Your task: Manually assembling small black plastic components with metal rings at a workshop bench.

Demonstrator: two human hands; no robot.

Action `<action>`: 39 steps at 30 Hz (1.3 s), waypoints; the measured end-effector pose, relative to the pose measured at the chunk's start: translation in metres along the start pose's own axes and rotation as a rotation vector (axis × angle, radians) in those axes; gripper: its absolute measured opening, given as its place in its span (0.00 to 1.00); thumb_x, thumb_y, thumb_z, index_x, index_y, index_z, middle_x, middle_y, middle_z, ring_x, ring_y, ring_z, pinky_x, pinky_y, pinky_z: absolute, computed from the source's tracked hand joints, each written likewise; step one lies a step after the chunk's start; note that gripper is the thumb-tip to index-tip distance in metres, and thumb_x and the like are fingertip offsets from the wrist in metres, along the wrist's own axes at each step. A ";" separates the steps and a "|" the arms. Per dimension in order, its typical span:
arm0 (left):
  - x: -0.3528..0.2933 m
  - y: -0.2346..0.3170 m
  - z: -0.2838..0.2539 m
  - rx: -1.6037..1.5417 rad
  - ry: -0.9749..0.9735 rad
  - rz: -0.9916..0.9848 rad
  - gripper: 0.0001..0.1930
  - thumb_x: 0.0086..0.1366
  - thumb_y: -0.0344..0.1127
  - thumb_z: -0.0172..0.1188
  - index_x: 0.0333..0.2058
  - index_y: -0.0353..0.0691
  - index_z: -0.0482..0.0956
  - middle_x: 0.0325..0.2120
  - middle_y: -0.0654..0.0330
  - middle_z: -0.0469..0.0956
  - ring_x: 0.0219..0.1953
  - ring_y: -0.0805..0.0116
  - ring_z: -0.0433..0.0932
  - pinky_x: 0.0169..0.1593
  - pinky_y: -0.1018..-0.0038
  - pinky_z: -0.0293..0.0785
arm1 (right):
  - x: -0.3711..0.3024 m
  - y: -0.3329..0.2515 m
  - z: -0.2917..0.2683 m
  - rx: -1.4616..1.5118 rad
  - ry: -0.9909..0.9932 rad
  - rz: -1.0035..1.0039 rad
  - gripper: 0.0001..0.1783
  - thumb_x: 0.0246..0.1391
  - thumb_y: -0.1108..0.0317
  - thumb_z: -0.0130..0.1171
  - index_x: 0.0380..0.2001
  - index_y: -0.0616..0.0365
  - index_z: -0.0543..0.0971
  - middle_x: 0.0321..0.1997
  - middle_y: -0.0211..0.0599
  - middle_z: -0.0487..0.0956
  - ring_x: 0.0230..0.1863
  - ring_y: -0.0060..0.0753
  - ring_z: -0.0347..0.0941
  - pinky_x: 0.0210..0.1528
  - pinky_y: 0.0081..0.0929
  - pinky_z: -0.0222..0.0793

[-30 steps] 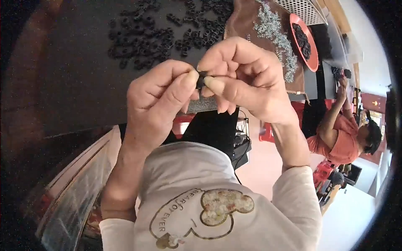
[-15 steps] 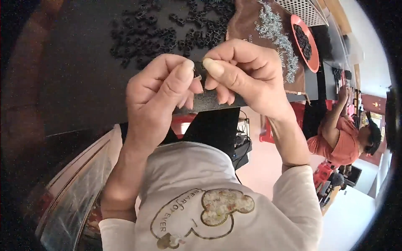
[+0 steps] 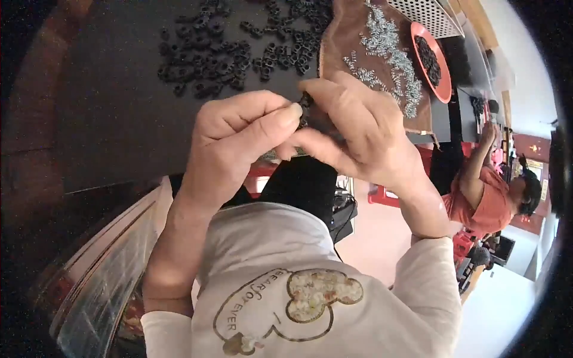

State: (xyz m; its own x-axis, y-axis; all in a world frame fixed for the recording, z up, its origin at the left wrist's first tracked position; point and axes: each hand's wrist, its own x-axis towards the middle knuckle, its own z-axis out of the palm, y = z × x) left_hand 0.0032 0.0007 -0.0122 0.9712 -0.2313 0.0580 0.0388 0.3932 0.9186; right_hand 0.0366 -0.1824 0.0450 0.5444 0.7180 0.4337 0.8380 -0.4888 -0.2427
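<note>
Between my hands, just above the table's near edge, is a small black plastic part (image 3: 304, 111), its shape mostly covered by fingers. My left hand (image 3: 242, 140) is closed, pinching it between thumb and fingertips. My right hand (image 3: 367, 128) brackets the same part, with bent index finger at its upper end and thumb by its lower end. Beyond my hands, many loose black plastic parts (image 3: 206, 56) are scattered over the dark table (image 3: 119, 119). Small silvery springs (image 3: 391, 51) lie heaped on a brown cloth (image 3: 340, 42) to the right.
A red-orange dish (image 3: 444, 89) of small black pieces stands right of the springs, near a perforated white container (image 3: 427, 15). Farther right, a person in an orange shirt (image 3: 480, 200) has raised arms. A panel with wooden edging (image 3: 113, 256) stands at lower left.
My hands have shifted slightly right. The right hand has turned and its thumb and index finger have spread around the part, which now shows more. The left hand keeps its pinch.
</note>
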 end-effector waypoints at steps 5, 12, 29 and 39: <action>0.000 0.004 -0.004 0.020 -0.050 -0.088 0.11 0.67 0.34 0.56 0.30 0.34 0.81 0.19 0.66 0.77 0.16 0.86 0.68 0.18 0.87 0.60 | 0.001 0.001 -0.002 -0.069 0.020 -0.056 0.23 0.44 0.59 0.67 0.37 0.66 0.74 0.24 0.38 0.70 0.20 0.38 0.72 0.19 0.31 0.69; 0.001 -0.001 0.002 0.027 -0.011 0.021 0.10 0.67 0.33 0.55 0.32 0.33 0.81 0.21 0.65 0.79 0.23 0.83 0.74 0.27 0.85 0.68 | 0.001 0.005 0.001 -0.092 0.051 -0.081 0.20 0.43 0.62 0.67 0.35 0.65 0.75 0.23 0.36 0.71 0.18 0.36 0.72 0.18 0.30 0.68; -0.007 0.006 0.003 0.236 -0.008 -0.041 0.18 0.71 0.37 0.47 0.30 0.30 0.79 0.28 0.54 0.81 0.23 0.74 0.76 0.31 0.78 0.73 | -0.049 0.055 -0.051 -0.156 0.239 0.454 0.20 0.48 0.69 0.69 0.43 0.68 0.77 0.31 0.43 0.77 0.30 0.31 0.74 0.33 0.25 0.70; -0.005 0.000 0.006 0.112 0.025 0.082 0.17 0.70 0.40 0.52 0.29 0.32 0.80 0.16 0.65 0.74 0.11 0.84 0.66 0.14 0.86 0.60 | -0.132 0.192 -0.120 -0.247 0.169 0.884 0.19 0.55 0.69 0.59 0.49 0.65 0.77 0.34 0.43 0.81 0.34 0.27 0.77 0.39 0.27 0.72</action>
State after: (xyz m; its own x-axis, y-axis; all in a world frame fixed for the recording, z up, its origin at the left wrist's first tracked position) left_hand -0.0034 -0.0034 -0.0106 0.9756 -0.1797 0.1258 -0.0657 0.3076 0.9492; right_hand 0.1208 -0.4307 0.0451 0.9517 -0.0372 0.3046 0.0797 -0.9287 -0.3623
